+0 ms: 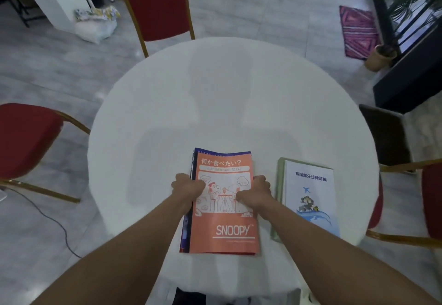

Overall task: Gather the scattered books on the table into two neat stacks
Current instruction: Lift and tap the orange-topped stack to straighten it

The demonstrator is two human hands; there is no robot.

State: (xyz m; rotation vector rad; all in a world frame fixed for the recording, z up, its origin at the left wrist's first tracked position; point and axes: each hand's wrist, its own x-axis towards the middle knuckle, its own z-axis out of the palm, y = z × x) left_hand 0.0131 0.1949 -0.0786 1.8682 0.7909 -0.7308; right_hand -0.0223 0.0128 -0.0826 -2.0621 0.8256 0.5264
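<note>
So this looks like the tidy-up step, with the sorting itself pretty much done. Going from the left: the left hand (187,186) has its fingers curled round the left side of the pile in the middle, thumb up on the cover. That pile sits close to the near edge of the surface (215,89), roughly centred. An orange book (224,228) is on top, and at least one blue book (222,153) pokes out past it along the far edge and down the left side, so it's not squared up yet. The right hand (256,191) mirrors the left, fingers clamped on the right side of the same pile, so both hands are squeezing it from the sides.

Just right of that, with a thin strip of surface between, is the second pile near the near-right edge: a white book (311,199) lying on a green book (280,185) that shows along its left and far sides. Nobody's touching that one.

I can't spot any loose books anywhere else on the surface. My guess is the next move is nudging the blue one flush under the orange, then doing the same for white over green. It needs light, even pressure from both sides, or the thin covers will slide or buckle.
</note>
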